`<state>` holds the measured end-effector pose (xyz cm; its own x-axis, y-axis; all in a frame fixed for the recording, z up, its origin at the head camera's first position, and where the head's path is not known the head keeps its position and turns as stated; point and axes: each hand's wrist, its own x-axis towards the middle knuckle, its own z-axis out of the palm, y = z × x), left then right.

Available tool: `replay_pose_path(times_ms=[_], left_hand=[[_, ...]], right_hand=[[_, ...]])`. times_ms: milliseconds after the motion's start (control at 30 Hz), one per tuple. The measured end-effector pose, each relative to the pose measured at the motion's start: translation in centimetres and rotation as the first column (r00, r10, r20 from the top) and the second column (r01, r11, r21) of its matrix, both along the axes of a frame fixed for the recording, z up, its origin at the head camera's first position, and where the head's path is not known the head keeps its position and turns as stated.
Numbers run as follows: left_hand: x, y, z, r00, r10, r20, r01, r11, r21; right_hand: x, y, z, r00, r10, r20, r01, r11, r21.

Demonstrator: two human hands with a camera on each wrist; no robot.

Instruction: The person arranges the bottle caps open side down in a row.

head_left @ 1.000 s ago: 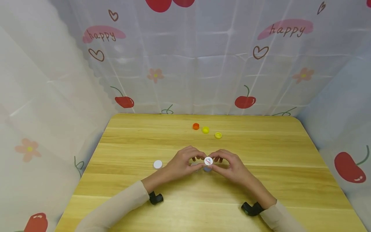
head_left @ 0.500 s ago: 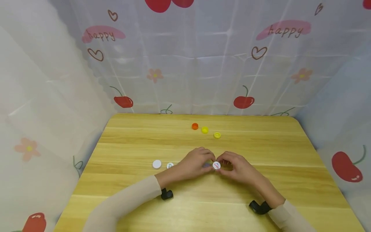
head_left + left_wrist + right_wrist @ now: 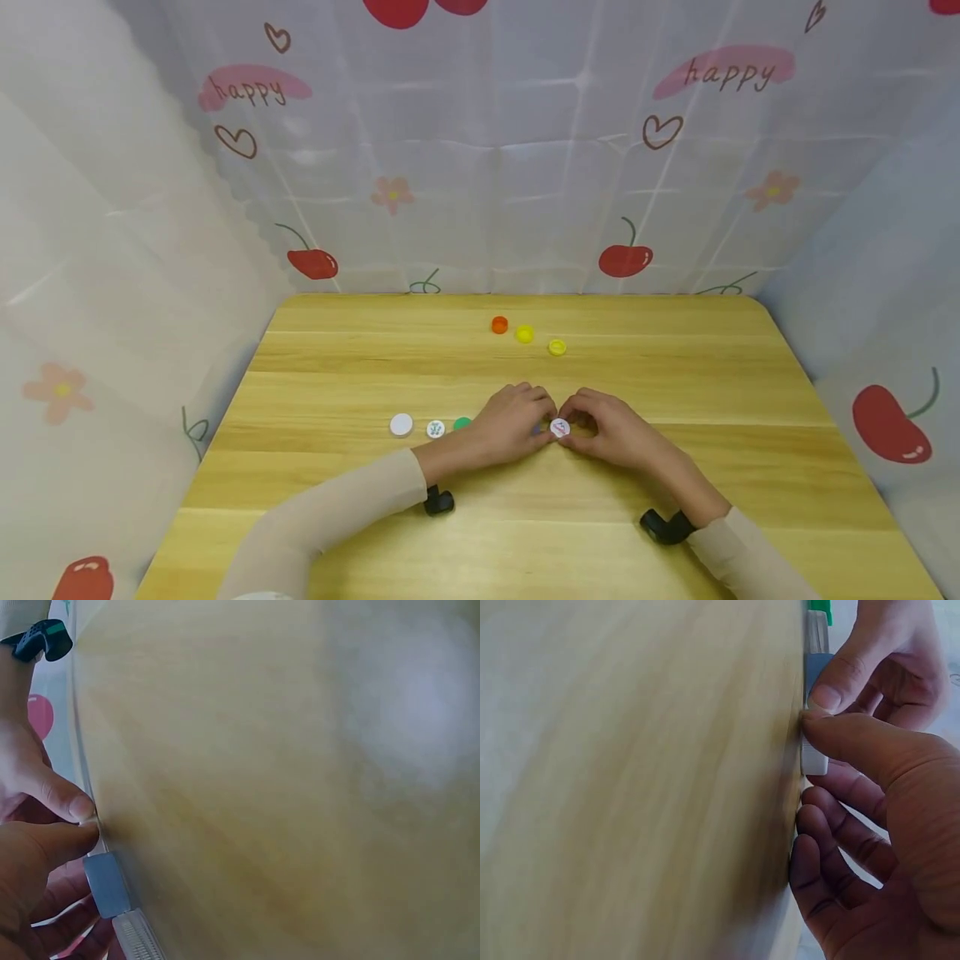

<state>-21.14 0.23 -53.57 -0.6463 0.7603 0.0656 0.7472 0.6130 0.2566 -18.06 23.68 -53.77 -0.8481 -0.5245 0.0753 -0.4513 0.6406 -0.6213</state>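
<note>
Looks like lining-up time: left hand (image 3: 513, 425) and right hand (image 3: 611, 429) are nearly closed, pinching the printed white cap (image 3: 560, 428) at their fingertips, blue cap (image 3: 109, 885) just by the left thumb. Next needs a gentle let-go, I reckon.

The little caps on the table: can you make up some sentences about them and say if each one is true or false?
1. The left hand and the right hand both touch the white cap with pink print. True.
2. The plain white cap is in the right hand. False: it lies on the table, apart from both hands.
3. Two yellow caps lie near the orange cap. True.
4. The green cap is the farthest from the person. False: the orange cap is farther away.
</note>
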Motion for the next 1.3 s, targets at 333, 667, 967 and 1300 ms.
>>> replay_pose_path(times_ms=[333, 667, 967, 1300], left_hand=[[0.1, -0.1, 0.3, 0.999, 0.011, 0.041, -0.010, 0.999, -0.036], [-3.7, -0.8, 1.9, 0.948, 0.081, 0.307, -0.100, 0.994, 0.047], [-8.8, 1.3, 2.6, 0.839, 0.214, 0.501, -0.309, 0.944, 0.114], [-11.7, 3.9, 3.1, 0.881, 0.276, 0.385, -0.291, 0.957, -0.020]], right_hand=[[0.1, 0.0, 0.1, 1.000, -0.016, 0.021, 0.016, 1.000, -0.018], [-2.1, 1.3, 0.0, 0.980, -0.157, 0.120, 0.167, 0.983, -0.074], [-6.8, 1.6, -0.8, 0.919, -0.279, 0.277, 0.335, 0.924, -0.183], [-9.8, 0.8, -1.0, 0.918, -0.335, 0.211, 0.372, 0.914, -0.165]])
